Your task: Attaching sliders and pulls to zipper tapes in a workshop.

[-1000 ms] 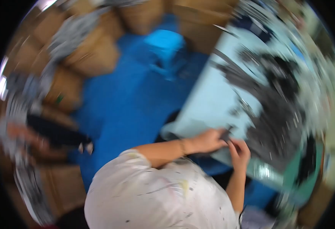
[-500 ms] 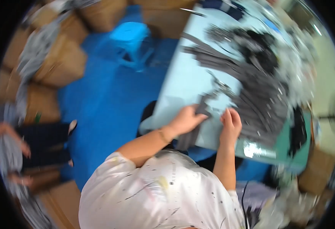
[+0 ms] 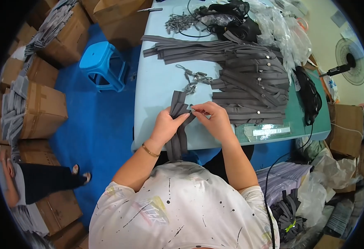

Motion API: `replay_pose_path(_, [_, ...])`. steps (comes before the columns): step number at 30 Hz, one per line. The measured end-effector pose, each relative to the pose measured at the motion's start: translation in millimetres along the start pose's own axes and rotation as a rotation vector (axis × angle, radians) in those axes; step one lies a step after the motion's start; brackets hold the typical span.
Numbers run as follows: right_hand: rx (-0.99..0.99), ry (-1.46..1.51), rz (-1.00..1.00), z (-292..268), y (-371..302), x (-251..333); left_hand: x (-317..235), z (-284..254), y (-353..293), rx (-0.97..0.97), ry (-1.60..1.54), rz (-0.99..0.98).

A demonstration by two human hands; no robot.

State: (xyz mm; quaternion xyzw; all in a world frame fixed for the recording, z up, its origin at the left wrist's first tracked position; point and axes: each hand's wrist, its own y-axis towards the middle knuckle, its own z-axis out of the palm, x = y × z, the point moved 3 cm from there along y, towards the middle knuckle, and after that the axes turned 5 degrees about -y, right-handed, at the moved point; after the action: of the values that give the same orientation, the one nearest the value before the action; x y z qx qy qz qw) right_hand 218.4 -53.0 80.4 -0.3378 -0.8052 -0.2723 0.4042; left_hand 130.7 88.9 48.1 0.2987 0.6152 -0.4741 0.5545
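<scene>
My left hand (image 3: 166,124) is closed around a dark grey zipper (image 3: 177,143), whose long tapes hang down over the table's near edge. Their upper ends stick up past my thumb. My right hand (image 3: 213,119) pinches with thumb and forefinger right at a tape end beside the left thumb; the small dark piece between those fingertips is too small to make out. Just beyond the hands lies a small cluster of metal zipper sliders (image 3: 196,78) on the pale blue table (image 3: 155,83). To the right is a wide heap of dark grey zippers (image 3: 252,85).
A pile of small metal parts (image 3: 181,23) and black bags (image 3: 236,27) lie at the far end, beside clear plastic bags (image 3: 279,31). A fan (image 3: 350,60) stands right. Left are a blue stool (image 3: 103,64), cartons (image 3: 45,110) and another person (image 3: 41,180).
My right hand has come over to the left hand, closing the gap between them, and its fingertips now meet at the tape end. The view has shifted and is sharper.
</scene>
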Motion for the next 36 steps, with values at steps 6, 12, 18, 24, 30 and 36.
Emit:
replay_pose_path(6, [0.079, -0.173, -0.003, -4, 7, 5, 5, 0, 6, 0.031, -0.083, 0.054])
replay_pose_path(12, [0.206, -0.224, -0.111, -6, 19, 13, 8, -7, 6, 0.045, -0.065, 0.053])
replay_pose_path(18, [0.233, -0.191, -0.11, -9, 19, 12, 11, 2, 11, 0.057, -0.062, 0.203])
replay_pose_path(24, [0.184, 0.036, -0.059, 8, 16, 1, -7, -4, 0, 0.017, -0.225, 0.172])
replay_pose_path(30, [0.062, 0.001, -0.107, 13, 7, 12, 0, -3, 6, -0.035, -0.292, 0.168])
replay_pose_path(36, [0.032, 0.386, 0.159, 33, -1, -12, -14, -1, -2, -0.035, -0.441, 0.138])
